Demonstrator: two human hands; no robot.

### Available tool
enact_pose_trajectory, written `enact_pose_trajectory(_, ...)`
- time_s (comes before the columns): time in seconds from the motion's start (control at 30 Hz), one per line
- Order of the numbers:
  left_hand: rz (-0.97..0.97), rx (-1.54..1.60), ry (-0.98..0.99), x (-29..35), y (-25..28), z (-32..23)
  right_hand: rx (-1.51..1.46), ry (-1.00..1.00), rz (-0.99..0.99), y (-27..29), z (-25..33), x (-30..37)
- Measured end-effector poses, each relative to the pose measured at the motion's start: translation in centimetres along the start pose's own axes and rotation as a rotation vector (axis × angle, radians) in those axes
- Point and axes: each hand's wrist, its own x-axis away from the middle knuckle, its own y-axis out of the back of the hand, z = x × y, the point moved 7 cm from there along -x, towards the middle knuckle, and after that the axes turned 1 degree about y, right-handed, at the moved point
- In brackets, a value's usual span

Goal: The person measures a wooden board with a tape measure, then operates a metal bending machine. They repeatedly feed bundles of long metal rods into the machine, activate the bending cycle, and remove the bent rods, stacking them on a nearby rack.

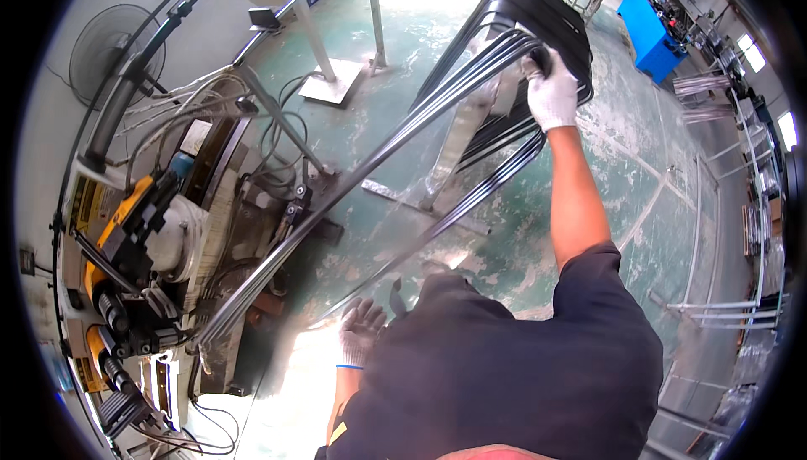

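My right hand (552, 97), in a white work glove, is raised far from me and closed around the rounded bend of several bent metal rods (378, 153). The rods slope down to the left in two long legs, one passing above the other. My left hand (361, 331), also gloved, is low beside the end of the lower leg. Its fingers are apart and slightly curled, and it appears to hold nothing. A thick stack of dark bent rods (538, 10) hangs on a metal stand (458, 136) just beyond my right hand.
On the left stands a machine with yellow and black clamp parts (118, 225), hoses and cables. A fan (113, 52) is by the wall. A control box on a post (315, 48) stands at the back. Blue cabinet (651, 31) and metal racks (731, 317) line the right.
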Motion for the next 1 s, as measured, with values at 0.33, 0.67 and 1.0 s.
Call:
enact_pose_trajectory(0.33,-0.166,-0.17,-0.257,-0.8,-16.8,-1.6,0.61,0.428,0.051,-12.2,-13.1,-14.4)
enact_pose_trajectory(0.67,-0.354,-0.088,-0.364,4.6,-5.9,1.0,0.828,0.026,0.244,-14.2,-12.8,-25.1)
enact_pose_trajectory(1.0,-0.61,0.118,-0.596,16.2,4.2,4.7,0.274,0.361,0.172,-17.6,-17.0,4.1)
